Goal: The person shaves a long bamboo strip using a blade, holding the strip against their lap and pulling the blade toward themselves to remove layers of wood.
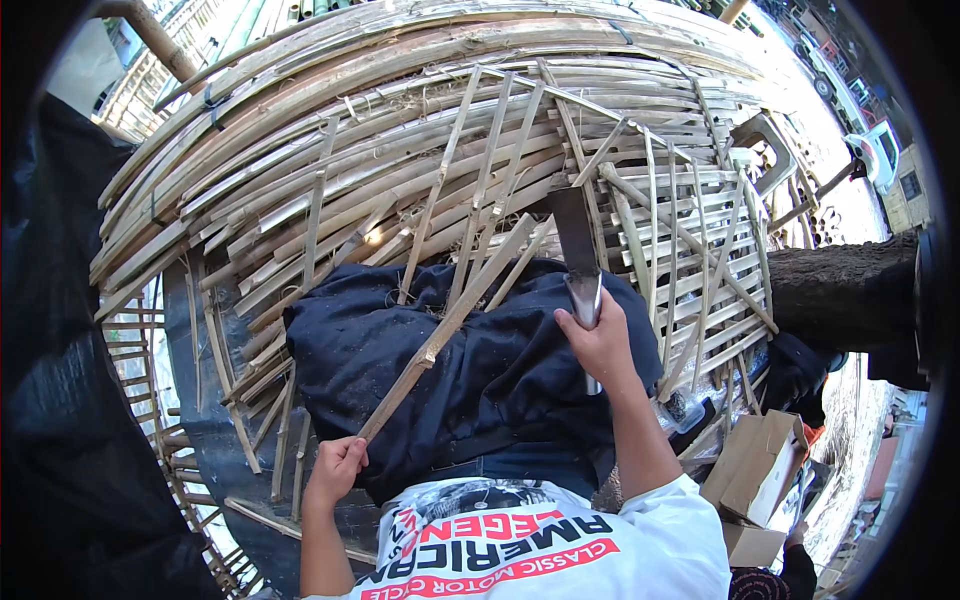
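My left hand (338, 468) is closed round the near end of a split bamboo strip (430, 352). The strip slants up and away to the right across my lap, which a dark cloth (370, 320) covers. In my right hand (603, 340) is a machete with a broad dark blade (574, 232) and a metal handle, its blade pointing away from me. The blade stands apart from the strip, to its right. Several thinner bamboo strips (487, 165) lean from the cloth toward the far stack.
A large stack of long split bamboo (350, 130) spans the far side. A bamboo lattice (700, 270) stands to the right, near a thick log (845, 285). Cardboard boxes (752, 470) sit at the lower right. Dark sheeting (60, 350) hangs at the left, beside a slatted bamboo frame (140, 370).
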A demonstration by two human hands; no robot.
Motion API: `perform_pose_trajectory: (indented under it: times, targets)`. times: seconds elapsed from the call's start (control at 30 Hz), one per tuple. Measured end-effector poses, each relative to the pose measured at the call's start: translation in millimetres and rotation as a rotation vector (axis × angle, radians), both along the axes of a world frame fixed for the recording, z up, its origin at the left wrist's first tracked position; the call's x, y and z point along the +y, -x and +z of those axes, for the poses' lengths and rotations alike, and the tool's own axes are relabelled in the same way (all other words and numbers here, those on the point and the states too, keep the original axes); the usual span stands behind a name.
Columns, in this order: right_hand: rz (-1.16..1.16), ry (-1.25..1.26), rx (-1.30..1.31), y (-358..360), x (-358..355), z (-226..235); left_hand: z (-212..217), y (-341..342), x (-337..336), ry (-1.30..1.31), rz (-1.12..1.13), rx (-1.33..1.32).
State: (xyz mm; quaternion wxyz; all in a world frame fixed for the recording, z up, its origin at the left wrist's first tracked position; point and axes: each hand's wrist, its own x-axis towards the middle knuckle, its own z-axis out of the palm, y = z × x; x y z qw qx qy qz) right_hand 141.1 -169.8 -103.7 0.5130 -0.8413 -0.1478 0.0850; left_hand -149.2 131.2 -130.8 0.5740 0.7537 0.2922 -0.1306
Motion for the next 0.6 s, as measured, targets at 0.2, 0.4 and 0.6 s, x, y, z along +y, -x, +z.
perform_pose_trajectory:
  times: [0.2, 0.4, 0.6]
  targets:
    - [0.451, 0.332, 0.134, 16.4, 54.5, -29.2, -22.7, 15.8, 12.9, -0.456, -0.007, -0.017]
    - [0.311, 0.413, 0.132, 30.2, 72.8, -44.0, -38.7, 15.7, 13.9, -0.463, 0.027, -0.014]
    - [0.126, 0.254, 0.081, 18.1, 75.0, -31.7, -55.3, 17.6, 13.3, -0.458, 0.038, -0.105]
